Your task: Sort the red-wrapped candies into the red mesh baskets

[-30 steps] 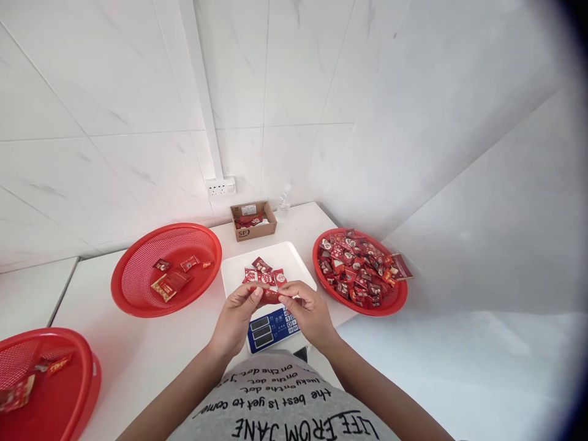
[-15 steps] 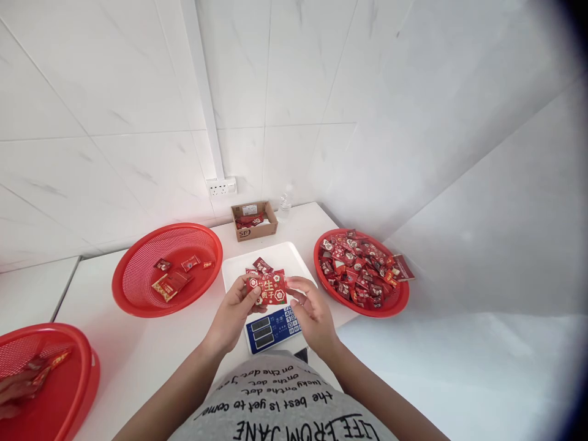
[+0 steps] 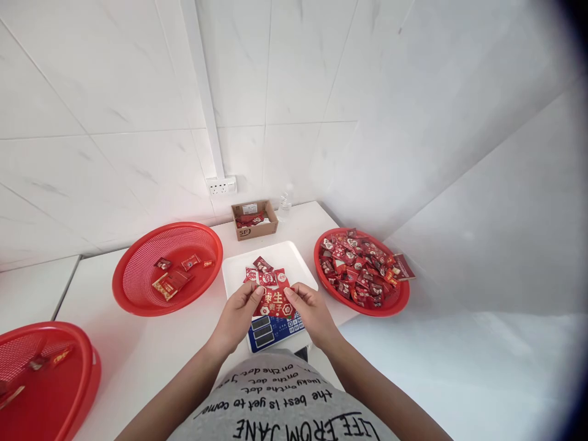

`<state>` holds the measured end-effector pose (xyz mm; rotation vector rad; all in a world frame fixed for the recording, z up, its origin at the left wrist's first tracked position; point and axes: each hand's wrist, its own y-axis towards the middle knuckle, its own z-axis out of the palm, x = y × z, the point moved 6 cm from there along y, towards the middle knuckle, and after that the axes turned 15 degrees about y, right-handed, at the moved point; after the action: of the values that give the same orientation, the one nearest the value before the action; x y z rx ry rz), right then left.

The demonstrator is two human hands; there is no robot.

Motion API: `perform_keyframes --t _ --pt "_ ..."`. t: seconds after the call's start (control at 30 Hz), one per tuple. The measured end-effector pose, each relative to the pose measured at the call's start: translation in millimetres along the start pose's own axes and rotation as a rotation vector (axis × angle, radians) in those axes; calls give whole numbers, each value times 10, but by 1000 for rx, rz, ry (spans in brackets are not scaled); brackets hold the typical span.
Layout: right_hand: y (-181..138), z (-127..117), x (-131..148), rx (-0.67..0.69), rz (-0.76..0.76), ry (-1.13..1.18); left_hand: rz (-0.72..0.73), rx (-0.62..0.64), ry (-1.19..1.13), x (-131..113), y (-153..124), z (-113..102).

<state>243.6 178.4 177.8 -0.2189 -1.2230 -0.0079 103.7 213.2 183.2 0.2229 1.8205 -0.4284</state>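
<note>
A small red bag with gold characters (image 3: 274, 302) is held up between both hands over the front of a white weighing scale (image 3: 239, 264). My left hand (image 3: 239, 315) pinches its upper left corner. My right hand (image 3: 310, 312) pinches its upper right corner. Several red wrapped candies (image 3: 263, 274) lie on the scale's tray just beyond the bag. The scale's blue display panel (image 3: 269, 331) shows under the bag.
A red mesh basket (image 3: 138, 288) with a few candies stands to the left. A red basket (image 3: 399, 300) heaped with candies stands to the right. Another red basket (image 3: 68, 380) sits at the lower left. A small cardboard box (image 3: 264, 228) and a clear bottle (image 3: 285, 202) stand by the wall.
The bag was bunched between my fingers, then came unfolded and now hangs flat, lower and nearer me. My right hand has taken its right corner.
</note>
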Motion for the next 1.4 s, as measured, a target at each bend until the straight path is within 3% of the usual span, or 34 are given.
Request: perform_keyframes --t 0.43,0.67,0.9,1.1,1.4 --pt "29 -2 160 -2 -4 -52 -11 -10 -155 -113 25 1" --pt "1 89 131 208 33 -299 22 -57 -172 -117 34 -29" --pt "5 76 79 177 49 -190 -54 92 -82 0 -6 82" --pt "14 44 84 145 75 -187 -19 10 -18 -9 5 14" --pt "29 54 157 163 -45 -286 -28 -67 -100 28 -25 6"
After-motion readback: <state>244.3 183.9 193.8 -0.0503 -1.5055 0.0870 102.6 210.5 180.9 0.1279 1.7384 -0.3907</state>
